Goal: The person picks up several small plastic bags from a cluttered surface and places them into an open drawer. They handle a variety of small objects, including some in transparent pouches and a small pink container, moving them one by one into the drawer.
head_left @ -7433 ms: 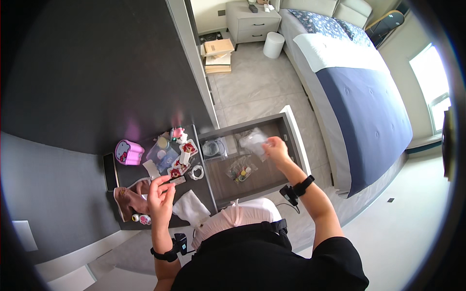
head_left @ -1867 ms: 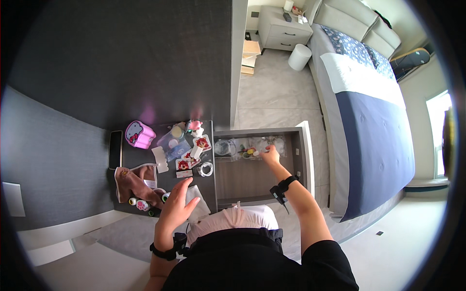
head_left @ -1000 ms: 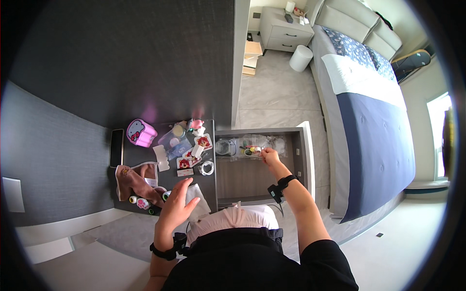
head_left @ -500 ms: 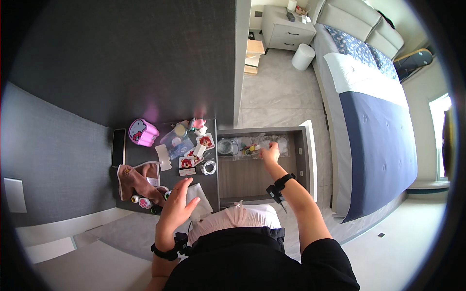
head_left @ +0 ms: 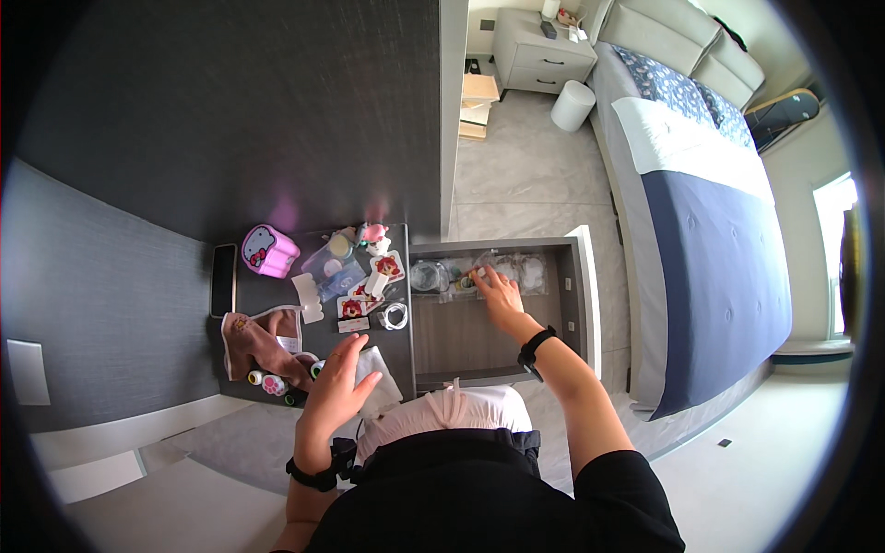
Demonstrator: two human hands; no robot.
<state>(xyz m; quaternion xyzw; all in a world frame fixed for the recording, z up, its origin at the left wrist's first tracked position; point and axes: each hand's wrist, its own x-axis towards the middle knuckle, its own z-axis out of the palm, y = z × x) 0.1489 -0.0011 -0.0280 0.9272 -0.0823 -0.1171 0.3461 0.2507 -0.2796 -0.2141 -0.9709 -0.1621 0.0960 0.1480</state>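
Note:
My right hand (head_left: 499, 297) reaches into the pulled-out drawer (head_left: 450, 341), its fingers spread over small items in clear plastic along the drawer's far side. Left of those fingers lies a clear bag with a coiled item (head_left: 429, 276); another clear bag (head_left: 532, 274) is to their right. No held thing shows in that hand, though its fingertips partly cover what lies beneath. Above the near edge of the dark tabletop, my left hand (head_left: 339, 392) is open with its fingers stretched out. A white packet (head_left: 379, 382) lies beside its thumb.
On the tabletop are a pink box (head_left: 269, 251), a phone (head_left: 224, 280), a brown cloth (head_left: 263, 346), a coiled white cable (head_left: 394, 316), several cards (head_left: 353, 307) and a pink figurine (head_left: 373, 233). A bed (head_left: 714, 267) stands to the right, with a white bin (head_left: 573, 106) beyond the drawer.
My right hand has moved left within the drawer, and its fingers have gone from bunched together to spread. The left hand stays nearly still.

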